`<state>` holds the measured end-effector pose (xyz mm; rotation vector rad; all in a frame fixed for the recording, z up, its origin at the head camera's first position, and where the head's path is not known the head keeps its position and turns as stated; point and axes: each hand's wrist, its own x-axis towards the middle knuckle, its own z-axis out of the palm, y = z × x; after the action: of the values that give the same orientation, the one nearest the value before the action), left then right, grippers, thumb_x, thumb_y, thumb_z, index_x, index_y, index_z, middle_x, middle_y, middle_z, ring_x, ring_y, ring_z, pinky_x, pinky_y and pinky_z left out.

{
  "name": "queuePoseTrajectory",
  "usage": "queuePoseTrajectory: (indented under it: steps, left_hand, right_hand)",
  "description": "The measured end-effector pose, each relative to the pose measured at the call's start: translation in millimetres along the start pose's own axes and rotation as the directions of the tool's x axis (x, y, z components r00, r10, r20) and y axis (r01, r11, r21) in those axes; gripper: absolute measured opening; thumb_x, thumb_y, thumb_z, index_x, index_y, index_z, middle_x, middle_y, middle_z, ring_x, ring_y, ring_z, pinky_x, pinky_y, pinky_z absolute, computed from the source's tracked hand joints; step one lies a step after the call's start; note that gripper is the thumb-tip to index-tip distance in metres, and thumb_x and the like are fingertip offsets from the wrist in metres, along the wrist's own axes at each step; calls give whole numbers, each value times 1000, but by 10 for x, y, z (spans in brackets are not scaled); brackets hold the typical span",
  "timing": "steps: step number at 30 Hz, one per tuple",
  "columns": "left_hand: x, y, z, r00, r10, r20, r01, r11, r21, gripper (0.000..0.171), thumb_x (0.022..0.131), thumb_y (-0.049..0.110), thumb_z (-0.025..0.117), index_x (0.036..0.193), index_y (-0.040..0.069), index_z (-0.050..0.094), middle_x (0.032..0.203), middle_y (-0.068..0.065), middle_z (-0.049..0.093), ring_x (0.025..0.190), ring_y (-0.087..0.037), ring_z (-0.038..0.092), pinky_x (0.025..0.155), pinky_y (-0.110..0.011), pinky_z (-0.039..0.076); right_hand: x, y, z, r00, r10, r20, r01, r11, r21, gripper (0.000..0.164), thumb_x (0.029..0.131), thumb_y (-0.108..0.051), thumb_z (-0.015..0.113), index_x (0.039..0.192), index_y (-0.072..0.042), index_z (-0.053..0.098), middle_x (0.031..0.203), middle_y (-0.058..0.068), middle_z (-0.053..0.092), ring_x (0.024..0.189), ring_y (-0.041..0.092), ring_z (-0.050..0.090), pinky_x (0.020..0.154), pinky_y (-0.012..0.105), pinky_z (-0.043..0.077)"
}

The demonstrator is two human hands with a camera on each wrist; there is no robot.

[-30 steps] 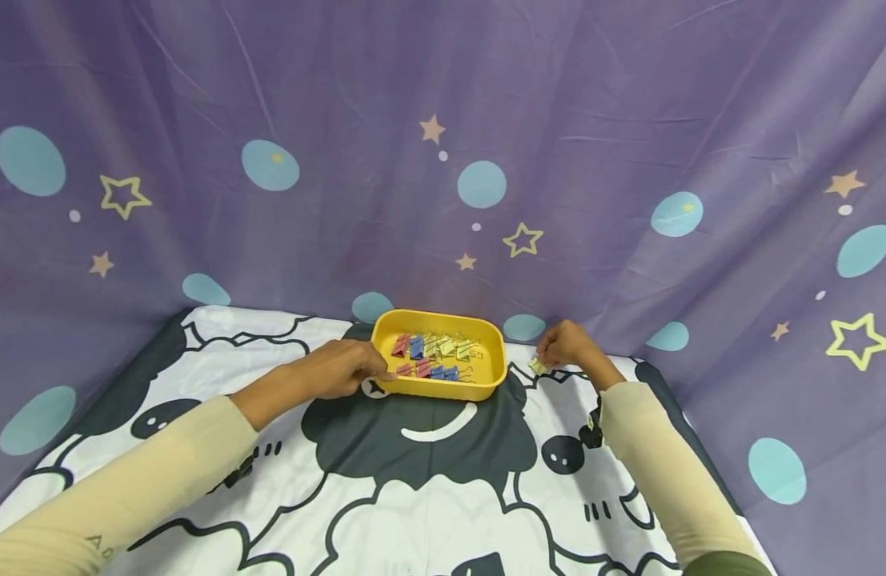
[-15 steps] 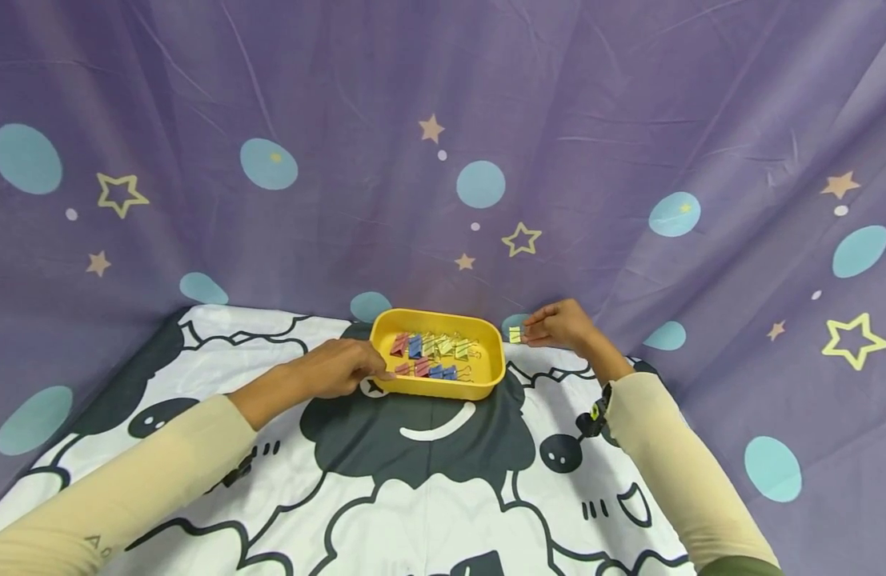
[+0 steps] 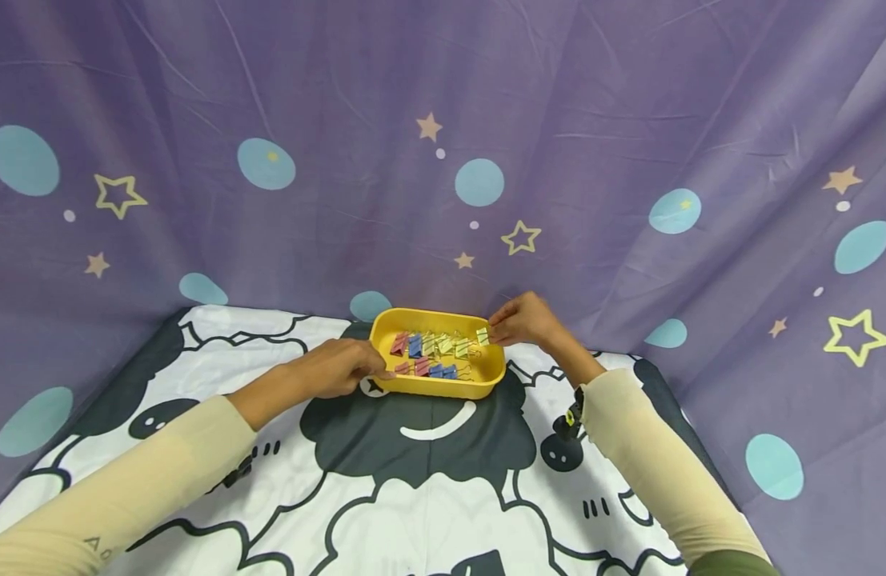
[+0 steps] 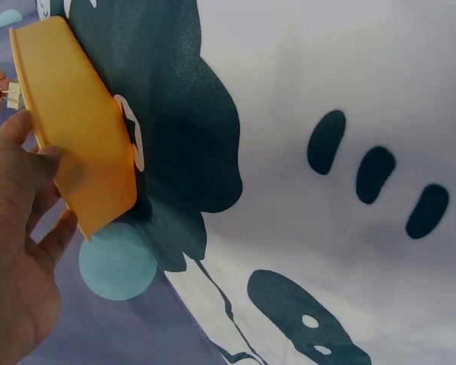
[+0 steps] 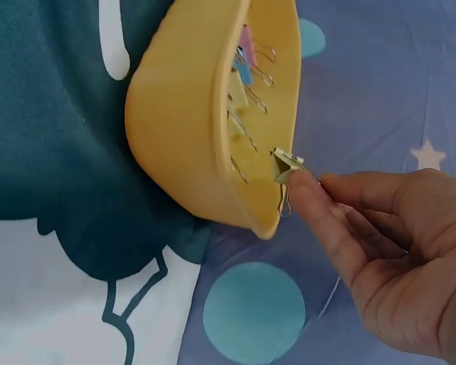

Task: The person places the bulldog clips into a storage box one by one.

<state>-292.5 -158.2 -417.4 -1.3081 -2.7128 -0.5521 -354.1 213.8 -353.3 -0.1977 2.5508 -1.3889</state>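
A yellow plastic tray (image 3: 443, 389) stands at the far side of the cloth. Two rough rows of binder clips lie in it: pink, blue (image 3: 414, 346) and pale yellow (image 3: 462, 348). My left hand (image 3: 344, 368) grips the tray's left end, thumb and fingers at the rim, as the left wrist view also shows. With thumb and fingertips, my right hand (image 3: 523, 320) pinches a pale yellow binder clip (image 3: 483, 336) by one wire handle. That clip hangs over the tray's right end, near the far rim. Its other wire handle points down in the right wrist view.
Under the tray spreads a white cloth (image 3: 428, 528) printed with black and white cartoon sheep. Right behind the tray rises a purple curtain (image 3: 385, 224) with stars and blue dots.
My right hand has lifted the pale yellow binder clip off the cloth right of the tray and carried it left, over the tray's right end. My left hand stays on the tray.
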Motion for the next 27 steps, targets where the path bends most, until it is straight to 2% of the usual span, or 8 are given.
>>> queuePoseTrajectory:
  steps: [4,8,13,16,20,23,27]
  left_hand:
    - [17,2,4,1000,-9,2,9,1000,6,28,103,1,76,81,17,71,94,-4,77,91,-10,59,77,-29,46]
    - [34,4,9,1000,5,-6,-5,1000,13,35,102,0,76,76,19,65,95,-2,78,91,-10,59,76,-29,46]
    - [37,3,17,1000,19,-15,-19,1000,11,31,97,-9,72,84,18,76,96,-1,78,92,-10,61,78,-30,48]
    - [40,4,20,1000,13,-6,-13,1000,10,29,99,-8,72,85,17,76,94,-1,77,92,-10,61,78,-30,47]
    - [51,7,14,1000,9,4,-9,1000,16,30,102,-2,75,79,17,69,93,-1,75,91,-11,59,76,-30,46]
    - [47,-3,-1,1000,5,-4,-5,1000,25,29,101,-5,74,83,18,75,97,2,78,93,-10,61,77,-30,47]
    - [31,-24,-4,1000,5,-11,-5,999,32,26,100,-5,74,88,17,80,100,3,80,94,-10,63,79,-31,49]
  right_hand:
    - [-13,-7,72,1000,-12,6,12,995,-99,31,91,9,86,120,17,79,105,30,84,89,35,87,85,47,70]
    - [-10,41,141,1000,-5,18,8,984,-178,31,87,9,88,117,15,81,101,26,85,82,30,87,78,42,71]
    - [-9,86,242,998,-13,65,28,973,-228,27,87,10,87,113,15,82,97,25,85,80,30,86,73,38,71]
    - [-24,71,277,996,-21,88,48,946,-321,18,87,5,87,104,11,85,87,19,85,70,23,81,67,31,68]
    - [-41,22,239,996,-24,82,57,903,-426,8,86,-1,87,93,3,86,74,8,77,60,14,65,59,24,57]
    - [-36,4,171,998,-6,64,30,928,-371,11,89,0,86,98,6,85,77,10,79,62,14,70,62,27,63]
    - [-44,27,96,999,17,41,-7,970,-243,19,91,1,86,107,11,84,90,20,85,71,19,82,73,37,71]
